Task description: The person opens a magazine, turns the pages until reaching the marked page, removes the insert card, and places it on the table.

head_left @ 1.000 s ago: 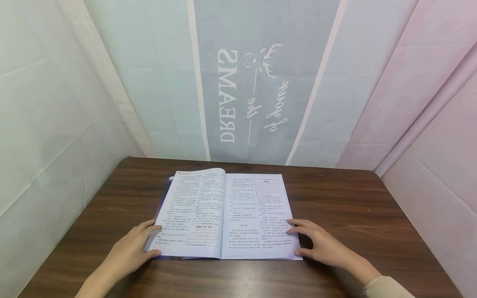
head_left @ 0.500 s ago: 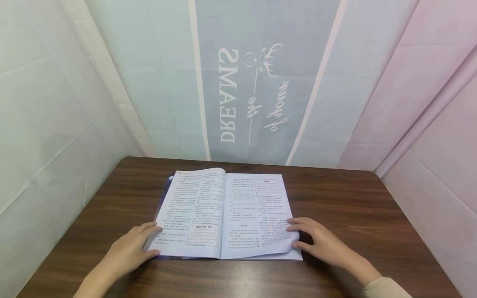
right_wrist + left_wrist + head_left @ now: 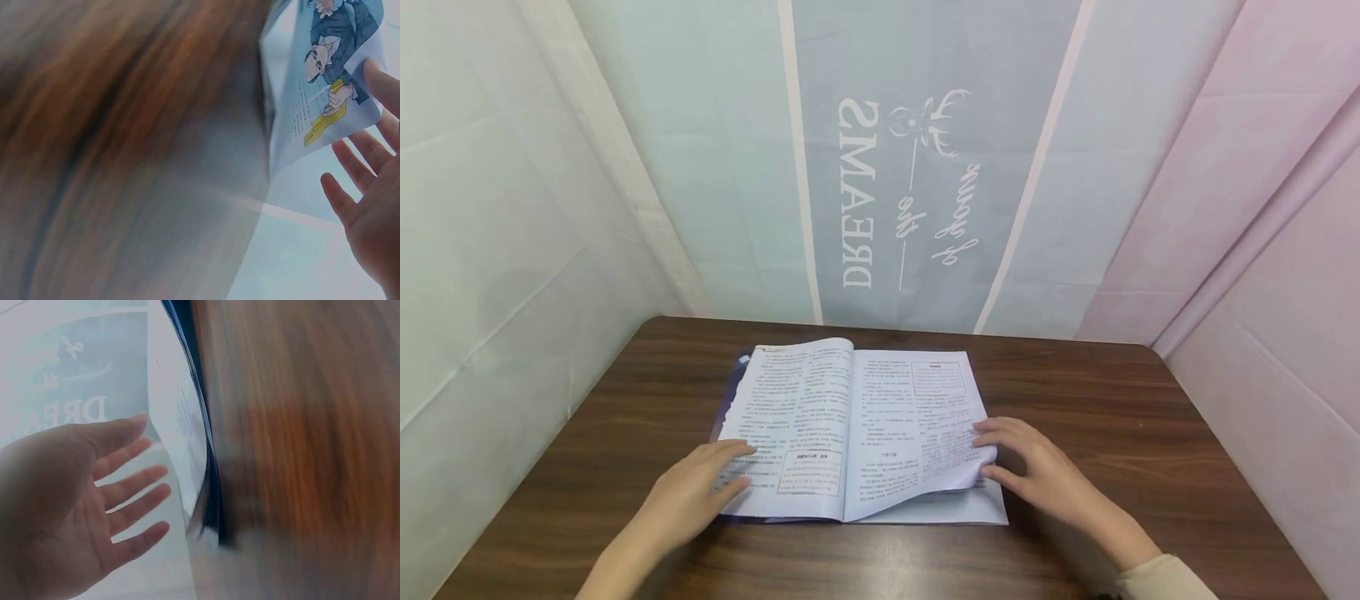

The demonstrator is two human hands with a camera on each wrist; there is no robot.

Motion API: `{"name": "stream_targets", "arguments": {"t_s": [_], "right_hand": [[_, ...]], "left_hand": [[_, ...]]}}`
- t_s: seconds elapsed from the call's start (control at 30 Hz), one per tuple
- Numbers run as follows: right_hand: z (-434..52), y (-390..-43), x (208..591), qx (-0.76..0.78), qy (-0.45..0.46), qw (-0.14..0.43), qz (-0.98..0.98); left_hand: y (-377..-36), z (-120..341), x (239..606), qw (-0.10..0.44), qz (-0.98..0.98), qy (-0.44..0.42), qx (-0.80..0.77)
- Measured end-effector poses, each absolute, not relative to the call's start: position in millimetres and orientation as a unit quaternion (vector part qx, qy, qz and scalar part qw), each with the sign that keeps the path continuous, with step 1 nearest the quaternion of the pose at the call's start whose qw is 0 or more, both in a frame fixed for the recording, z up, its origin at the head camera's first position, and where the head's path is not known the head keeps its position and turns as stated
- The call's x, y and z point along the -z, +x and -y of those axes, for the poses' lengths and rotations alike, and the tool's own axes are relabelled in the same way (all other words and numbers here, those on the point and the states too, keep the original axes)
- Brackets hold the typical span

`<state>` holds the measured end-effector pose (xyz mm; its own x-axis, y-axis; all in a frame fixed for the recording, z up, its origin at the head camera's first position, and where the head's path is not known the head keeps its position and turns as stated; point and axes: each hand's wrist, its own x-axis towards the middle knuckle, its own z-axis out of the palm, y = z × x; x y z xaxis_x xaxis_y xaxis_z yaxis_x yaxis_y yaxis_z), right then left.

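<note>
An open magazine (image 3: pixel 808 400) lies on the brown table, both facing pages covered in printed columns. My right hand (image 3: pixel 1045 471) pinches the outer edge of the right-hand page (image 3: pixel 943 479), whose lower corner is lifted and curls inward over the sheet beneath. In the right wrist view, the page's underside shows a drawing of a figure (image 3: pixel 337 69) in dark clothes with something yellow; the thumb is on one face, fingers behind. My left hand (image 3: pixel 692 496) hovers at the lower outer part of the left page, fingers spread and holding nothing, as the left wrist view also shows.
The wood-grain table (image 3: pixel 1097 400) extends around the magazine on all sides. Behind it hangs a pale blue-grey cloth (image 3: pixel 917 192) with mirrored lettering and a deer head. White cloth walls (image 3: pixel 512 292) stand left and right. A dark purple cover edge (image 3: pixel 730 396) sticks out at the magazine's left.
My right hand has lifted the lower corner of the right page and drawn it up and slightly inward. My left hand has moved inward over the left page from its outer edge.
</note>
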<state>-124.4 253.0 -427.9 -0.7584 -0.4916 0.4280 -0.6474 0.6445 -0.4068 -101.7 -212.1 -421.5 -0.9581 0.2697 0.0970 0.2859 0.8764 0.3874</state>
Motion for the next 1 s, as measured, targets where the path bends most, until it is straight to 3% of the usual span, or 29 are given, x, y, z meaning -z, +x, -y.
{"name": "stream_targets", "arguments": {"t_s": [0.53, 1.0], "right_hand": [[-235, -127, 400, -0.358, 0.33, 0.167, 0.857], [-208, -129, 374, -0.367, 0.324, 0.188, 0.852]], "left_hand": [[-106, 145, 409, 0.043, 0.937, -0.198, 0.285], [-105, 85, 380, 0.09, 0.883, -0.338, 0.314]]}}
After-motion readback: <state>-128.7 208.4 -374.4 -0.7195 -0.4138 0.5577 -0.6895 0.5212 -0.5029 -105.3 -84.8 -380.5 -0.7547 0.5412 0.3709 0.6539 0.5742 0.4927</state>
